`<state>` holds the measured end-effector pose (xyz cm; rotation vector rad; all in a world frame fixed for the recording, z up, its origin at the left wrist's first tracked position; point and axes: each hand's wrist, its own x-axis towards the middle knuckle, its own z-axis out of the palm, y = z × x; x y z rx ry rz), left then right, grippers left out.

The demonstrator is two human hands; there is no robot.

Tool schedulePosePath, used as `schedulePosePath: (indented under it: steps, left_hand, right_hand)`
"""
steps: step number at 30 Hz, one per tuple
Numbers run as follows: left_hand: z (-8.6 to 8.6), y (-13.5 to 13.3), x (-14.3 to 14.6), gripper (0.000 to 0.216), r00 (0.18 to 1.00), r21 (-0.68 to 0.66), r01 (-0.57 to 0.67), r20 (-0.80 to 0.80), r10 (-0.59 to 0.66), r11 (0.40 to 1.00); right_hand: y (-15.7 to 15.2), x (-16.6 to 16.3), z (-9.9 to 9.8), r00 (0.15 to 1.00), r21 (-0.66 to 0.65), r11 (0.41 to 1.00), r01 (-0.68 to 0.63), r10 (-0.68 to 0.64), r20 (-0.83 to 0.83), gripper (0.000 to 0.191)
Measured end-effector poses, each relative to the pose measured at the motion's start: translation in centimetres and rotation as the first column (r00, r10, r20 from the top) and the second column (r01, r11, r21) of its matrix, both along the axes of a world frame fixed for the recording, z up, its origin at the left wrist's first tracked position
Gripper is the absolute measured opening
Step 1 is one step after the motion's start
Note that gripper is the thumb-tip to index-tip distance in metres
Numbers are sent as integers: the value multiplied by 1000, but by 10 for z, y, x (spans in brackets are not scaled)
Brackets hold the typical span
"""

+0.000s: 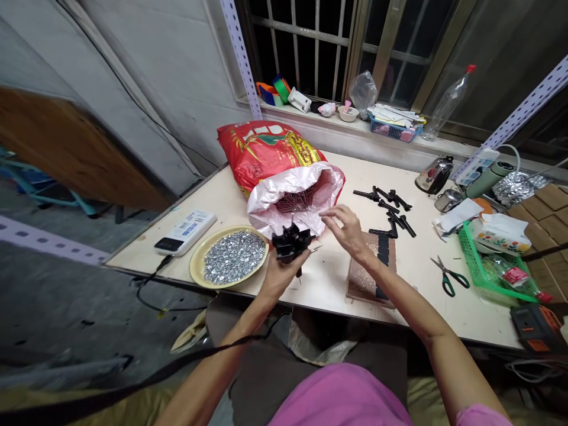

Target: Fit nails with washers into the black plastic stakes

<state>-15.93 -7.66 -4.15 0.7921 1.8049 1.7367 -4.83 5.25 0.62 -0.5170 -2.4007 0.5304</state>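
Observation:
My left hand (pixel 279 273) is closed around a bunch of black plastic clips (pixel 289 242), held just above the table's front edge. My right hand (pixel 348 231) hovers beside the clips with its fingers pinched together near the mouth of the red and white bag (pixel 284 168); what they pinch is too small to make out. The bag lies open and shows dark reddish pieces inside. A yellow plate (pixel 197 260) of small silvery parts sits to the left of my left hand.
More black clips (pixel 390 207) lie scattered right of the bag. A brown board (pixel 364 278) with black pieces lies under my right forearm. Green-handled scissors (pixel 448 275), a green basket (pixel 481 278), a kettle (pixel 435 173) and a white remote (pixel 186 231) are on the table.

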Motion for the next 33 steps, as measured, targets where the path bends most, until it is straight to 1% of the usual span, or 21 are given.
schedulePosePath:
  steps: [1,2,3,4,5,7,9,12,15,16,17,18,20,21,22,24,25,26,28,30,33]
  left_hand:
    - [2,-2,-1,35,1000,9,-23,6,23,1000]
    - [4,-3,-1,35,999,11,-35,6,35,999]
    - [5,-4,0,33,999,4,-35,1,35,999]
    - [6,-4,1,30,1000,-7,-25,-3,25,1000]
    - [6,-4,2,29,1000,-14,-12,-4,12,1000]
    - [7,-3,4,28,1000,-5,0,3,0,1000]
    - [8,-2,3,29,999,10,-6,35,6,1000]
    - [9,0,-3,31,985,23,-28,169,24,999]
    - [8,0,-9,34,953,14,-27,301,22,1000]
    - [7,1,-10,34,950,6,-22,312,19,1000]
    - [6,1,-11,34,952,-2,-23,305,22,1000]
    - [5,3,-10,34,958,-11,-26,286,28,1000]
    - [3,5,-8,31,976,-17,-22,218,25,1000]
    - [2,7,-5,30,984,-11,-7,178,9,1000]
    - [2,9,-3,28,990,-2,19,142,-19,1000]
    - [2,13,4,26,991,12,87,96,-88,996]
    - [3,15,7,26,990,13,114,87,-115,993]
    - [3,17,10,27,987,10,136,83,-136,991]
    - [3,19,15,30,984,-1,160,78,-160,987]
    - [4,19,17,32,984,-13,172,58,-171,985]
    - [5,18,19,29,985,-29,173,21,-172,985]
  right_hand:
    - [3,-1,-11,987,36,999,27,-32,159,17]
    - [4,-2,-23,943,81,997,18,-44,329,18]
    - [4,-3,-34,879,123,992,-18,-43,475,19]
    - [3,-5,-44,815,152,986,-63,-37,578,20]
    - [1,-8,-53,770,171,980,-104,-29,637,21]
    - [-4,-13,-64,740,184,971,-152,-12,672,24]
    - [-6,-16,-68,733,184,970,-157,-11,680,27]
    - [-3,-12,-66,724,192,972,-139,-32,689,32]
    - [5,6,-61,720,202,975,-93,-74,690,42]
    - [8,12,-57,737,185,981,-62,-80,671,48]
    - [10,19,-53,774,144,989,-24,-73,629,53]
    - [12,25,-46,830,74,997,15,-54,556,58]
    - [10,32,-29,953,-150,988,41,6,302,64]
    - [8,33,-19,989,-271,963,7,33,141,65]
    - [3,32,-8,999,-366,930,-49,48,-11,64]
    - [-8,26,13,967,-476,865,-160,40,-252,58]
    - [-13,23,21,945,-494,847,-196,27,-327,53]
    - [-19,19,28,927,-496,842,-213,15,-374,48]
    - [-28,13,35,915,-474,853,-217,9,-404,38]
    - [-32,10,35,920,-446,869,-213,24,-392,31]
    - [-32,8,29,932,-406,892,-199,44,-359,21]
